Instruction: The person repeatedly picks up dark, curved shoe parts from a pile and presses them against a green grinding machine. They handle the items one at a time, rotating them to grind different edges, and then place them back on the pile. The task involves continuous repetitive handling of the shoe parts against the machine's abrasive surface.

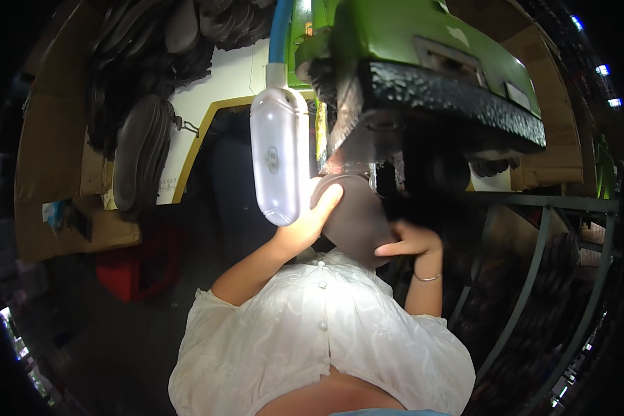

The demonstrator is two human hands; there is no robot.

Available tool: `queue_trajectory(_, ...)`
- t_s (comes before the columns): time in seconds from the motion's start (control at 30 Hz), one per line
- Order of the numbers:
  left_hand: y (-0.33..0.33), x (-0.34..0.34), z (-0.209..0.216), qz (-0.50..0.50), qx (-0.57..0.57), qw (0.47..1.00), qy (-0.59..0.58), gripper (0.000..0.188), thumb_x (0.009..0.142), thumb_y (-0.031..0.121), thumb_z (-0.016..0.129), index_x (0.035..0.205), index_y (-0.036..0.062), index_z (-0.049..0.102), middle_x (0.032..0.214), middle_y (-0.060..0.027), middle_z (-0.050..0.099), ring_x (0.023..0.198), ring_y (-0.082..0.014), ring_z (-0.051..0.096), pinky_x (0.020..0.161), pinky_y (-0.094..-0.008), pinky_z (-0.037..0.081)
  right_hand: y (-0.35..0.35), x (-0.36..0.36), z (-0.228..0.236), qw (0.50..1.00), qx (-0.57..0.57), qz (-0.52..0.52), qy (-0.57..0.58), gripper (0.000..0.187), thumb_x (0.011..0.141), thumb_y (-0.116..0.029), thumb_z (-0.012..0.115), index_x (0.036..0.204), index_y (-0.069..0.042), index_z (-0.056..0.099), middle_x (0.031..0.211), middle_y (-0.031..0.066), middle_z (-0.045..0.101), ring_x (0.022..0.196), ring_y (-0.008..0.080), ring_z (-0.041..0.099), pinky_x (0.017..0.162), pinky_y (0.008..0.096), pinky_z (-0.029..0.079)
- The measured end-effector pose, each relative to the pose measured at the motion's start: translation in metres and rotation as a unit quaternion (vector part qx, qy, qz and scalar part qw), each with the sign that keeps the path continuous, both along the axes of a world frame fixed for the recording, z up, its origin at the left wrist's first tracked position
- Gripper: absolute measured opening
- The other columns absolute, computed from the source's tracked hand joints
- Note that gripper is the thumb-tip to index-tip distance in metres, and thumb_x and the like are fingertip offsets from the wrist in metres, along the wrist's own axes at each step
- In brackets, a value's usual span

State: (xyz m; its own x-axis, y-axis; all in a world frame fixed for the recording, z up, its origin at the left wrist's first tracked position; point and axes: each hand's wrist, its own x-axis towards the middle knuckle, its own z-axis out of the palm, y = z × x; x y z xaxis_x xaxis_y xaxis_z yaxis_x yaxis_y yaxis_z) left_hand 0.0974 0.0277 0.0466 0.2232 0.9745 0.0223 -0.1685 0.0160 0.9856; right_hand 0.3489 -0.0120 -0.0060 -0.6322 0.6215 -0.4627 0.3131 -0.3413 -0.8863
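"How are the fingers set?"

"The left hand (313, 220) has its thumb flat on the dark sole (358, 216), other fingers hidden; it looks clamped there. The right hand (419, 241) rests one digit by the near right edge, but it's blurred, so I can't tell whether it grips."

"And where's the sole?"

"In front of the shirt, its far end close to the underside of that green machine (395, 35)."

"What worries you?"

"That thumb. Slide it too far in with the sole and it might get pinched. And if the right hand is only steadying, the sole could twist off line."

"The lamp (281, 156)?"

"Hanging just beside the left wrist; a quick lift could knock it. The stack of soles (143, 152) is well apart, little danger there."
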Motion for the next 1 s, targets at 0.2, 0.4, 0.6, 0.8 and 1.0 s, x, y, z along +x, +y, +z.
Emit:
queue_trajectory(0.2,-0.012,-0.001,-0.001,-0.01,-0.139,0.99,-0.027,0.026,0.087,0.006,0.051,0.112,-0.0008,0.05,0.1,-0.0065,0.058,0.092,-0.0126,0.053,0.082,-0.0265,0.042,0.012,0.042,0.029,0.81,0.106,-0.51,0.271,0.032,0.075,-0.007,0.063,0.103,0.005,0.054,0.092,0.0117,0.063,0.079,0.0172,0.062,0.074,0.0279,0.049)
queue_trajectory(0.4,-0.018,-0.029,-0.012,0.068,-0.028,0.997,-0.022,0.032,0.085,0.001,0.049,0.117,-0.0023,0.042,0.107,-0.0067,0.052,0.099,-0.0122,0.049,0.087,-0.0263,0.038,0.051,-0.028,0.05,0.755,0.188,-0.554,0.297,0.034,0.081,-0.018,0.051,0.105,0.005,0.053,0.09,0.0115,0.06,0.08,0.0186,0.058,0.074,0.0277,0.046)
queue_trajectory(0.6,-0.006,-0.081,-0.007,0.145,0.02,0.986,0.085,0.031,0.086,0.002,0.046,0.116,-0.0048,0.04,0.104,-0.0091,0.054,0.095,-0.0128,0.052,0.084,-0.0252,0.041,0.043,-0.104,0.024,0.682,0.132,-0.583,0.422,0.044,0.077,-0.029,0.046,0.107,0.003,0.047,0.094,0.0127,0.056,0.086,0.021,0.055,0.077,0.0303,0.044)
queue_trajectory(0.8,-0.003,-0.128,-0.037,0.102,-0.086,0.988,0.076,0.02,0.087,0.003,0.045,0.106,-0.0029,0.047,0.092,-0.0049,0.056,0.082,-0.0069,0.052,0.074,-0.0207,0.042,0.04,-0.129,0.01,0.778,0.146,-0.428,0.436,0.046,0.076,-0.016,0.048,0.118,0.003,0.042,0.109,0.0097,0.052,0.1,0.0176,0.051,0.089,0.0286,0.038)
queue_trajectory(1.0,-0.023,-0.092,-0.053,-0.059,-0.138,0.972,0.182,0.029,0.077,0.0,0.046,0.105,-0.0029,0.052,0.09,-0.0054,0.059,0.071,-0.0083,0.054,0.06,-0.0228,0.045,0.051,-0.104,0.044,0.895,0.154,-0.317,0.275,0.033,0.074,-0.005,0.052,0.107,0.003,0.051,0.103,0.0092,0.056,0.094,0.0164,0.053,0.084,0.0286,0.041)
